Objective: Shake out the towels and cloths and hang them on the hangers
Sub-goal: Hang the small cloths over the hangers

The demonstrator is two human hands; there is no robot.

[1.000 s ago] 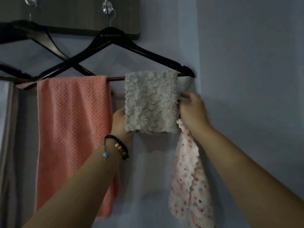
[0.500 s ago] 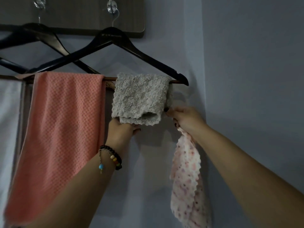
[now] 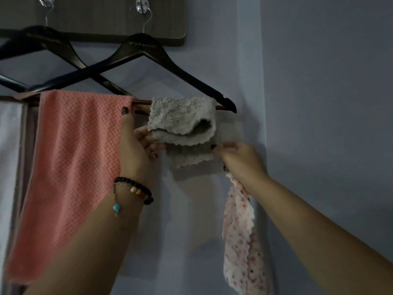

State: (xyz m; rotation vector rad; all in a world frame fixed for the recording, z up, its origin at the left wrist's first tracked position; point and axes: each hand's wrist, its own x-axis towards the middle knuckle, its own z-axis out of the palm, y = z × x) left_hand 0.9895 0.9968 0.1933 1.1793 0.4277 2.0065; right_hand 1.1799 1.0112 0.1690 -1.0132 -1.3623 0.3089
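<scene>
A fluffy grey cloth (image 3: 180, 116) is draped over the bottom bar of a black hanger (image 3: 180, 67), its back layer hanging lower than the front. My left hand (image 3: 136, 150) holds the cloth's lower left edge with its fingers, thumb pointing up against a salmon-pink towel (image 3: 74, 156) hung on the same bar. My right hand (image 3: 240, 160) pinches the grey cloth's lower right edge with its fingertips. It also grips a white cloth with pink spots (image 3: 240, 241), which dangles below it.
A second black hanger (image 3: 53, 45) crosses behind the first; both hang from metal hooks on a wooden board (image 3: 106, 15). A pale cloth (image 3: 8, 145) hangs at the far left. The wall corner (image 3: 261, 81) runs just right of the hanger's tip.
The grey cloth's front layer has ridden up while its back layer came down. My left hand moved up to the cloth's left edge, and my right hand dropped lower.
</scene>
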